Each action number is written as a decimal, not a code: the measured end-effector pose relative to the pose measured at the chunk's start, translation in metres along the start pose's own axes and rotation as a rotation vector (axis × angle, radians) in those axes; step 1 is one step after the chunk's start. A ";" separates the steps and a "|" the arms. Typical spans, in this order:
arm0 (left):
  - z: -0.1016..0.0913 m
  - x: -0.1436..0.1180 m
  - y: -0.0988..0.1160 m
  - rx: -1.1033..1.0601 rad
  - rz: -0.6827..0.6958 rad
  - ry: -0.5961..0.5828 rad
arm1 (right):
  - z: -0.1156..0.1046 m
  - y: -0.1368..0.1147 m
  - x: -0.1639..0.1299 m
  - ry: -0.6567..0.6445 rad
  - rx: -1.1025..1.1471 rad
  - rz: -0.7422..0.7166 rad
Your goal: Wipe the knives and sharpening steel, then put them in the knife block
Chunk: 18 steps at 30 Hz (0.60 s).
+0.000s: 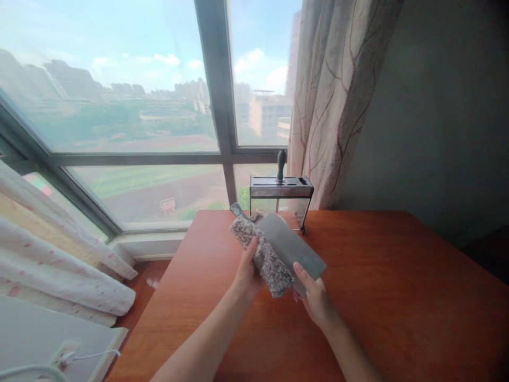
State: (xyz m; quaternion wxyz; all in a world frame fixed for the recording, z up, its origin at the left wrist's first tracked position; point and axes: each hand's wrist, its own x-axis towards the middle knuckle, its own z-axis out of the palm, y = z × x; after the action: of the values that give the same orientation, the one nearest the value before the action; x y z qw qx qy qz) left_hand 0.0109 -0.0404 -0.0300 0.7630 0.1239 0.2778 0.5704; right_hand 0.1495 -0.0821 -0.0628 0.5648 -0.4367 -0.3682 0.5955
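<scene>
A cleaver (292, 244) with a broad grey blade is held above the table, its handle (239, 211) pointing to the upper left. A fluffy grey-and-white cloth (274, 268) lies along the blade's near side and partly covers it. My left hand (249, 270) is closed on the cloth, thumb on top; its other fingers are hidden beneath. With thumb above and fingers below, my right hand (314, 294) pinches the lower right end of the blade. Behind the cleaver stands a knife block (281, 192) with clear sides and a metallic top, a dark handle (281, 164) sticking up from it.
The reddish-brown wooden table (377, 276) spreads under my hands. Large windows (139, 106) rise beyond it, with a patterned curtain (338, 79) at the right and a light curtain (59, 254) at the left. A white plug and cord (69, 358) are at the lower left.
</scene>
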 end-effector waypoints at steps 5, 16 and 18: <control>0.005 0.002 0.021 -0.018 0.105 0.159 | 0.008 -0.006 -0.016 -0.236 -0.326 -0.152; 0.002 0.005 0.050 -0.018 0.129 0.178 | -0.006 -0.023 -0.036 -0.327 -0.641 -0.277; 0.000 0.006 0.054 -0.017 0.155 0.181 | -0.010 -0.025 -0.043 -0.324 -0.608 -0.219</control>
State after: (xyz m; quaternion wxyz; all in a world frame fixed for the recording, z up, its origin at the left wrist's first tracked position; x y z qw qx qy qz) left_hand -0.0318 -0.0177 -0.0042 0.6893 0.0865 0.3303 0.6390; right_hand 0.1668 -0.1233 -0.0386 0.4041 -0.4427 -0.6577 0.4563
